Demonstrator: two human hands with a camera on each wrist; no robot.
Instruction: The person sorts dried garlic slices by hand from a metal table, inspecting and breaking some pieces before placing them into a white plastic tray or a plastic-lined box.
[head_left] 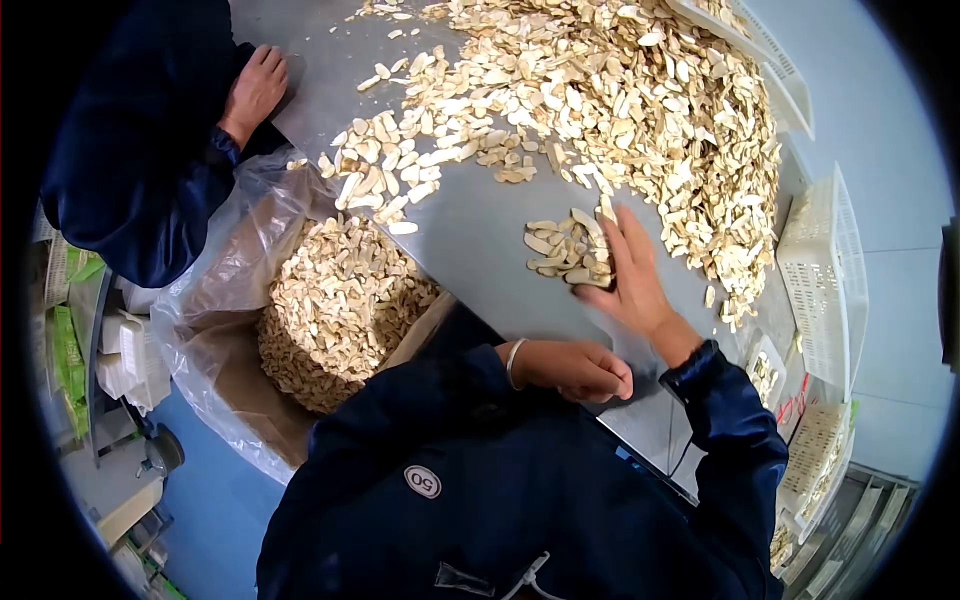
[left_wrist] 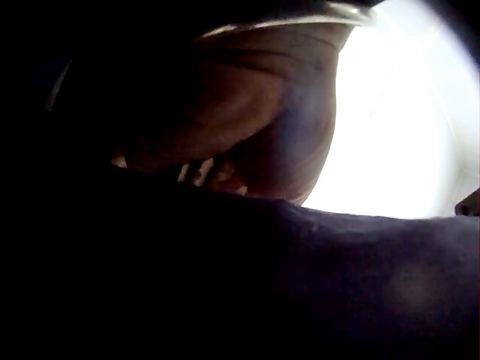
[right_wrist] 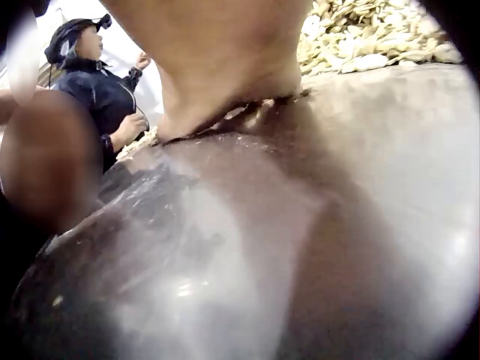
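In the head view my right hand (head_left: 640,285) lies on the metal table (head_left: 465,225), fingers spread and nearly straight, touching the right side of a small heap of pale dried slices (head_left: 570,248). The right wrist view shows the hand (right_wrist: 225,67) low over the shiny tabletop, a few slices showing beneath it. My left hand (head_left: 575,370), a bracelet at its wrist, is near the front table edge with its fingers curled in. The left wrist view is dark; small pale bits by the curled fingers cannot be made out.
A large slice pile (head_left: 620,90) covers the table's far side. At left stands a plastic-lined box (head_left: 235,375) of slices. Another person's hand (head_left: 257,92) rests at the upper left. White crates (head_left: 822,280) stand at right.
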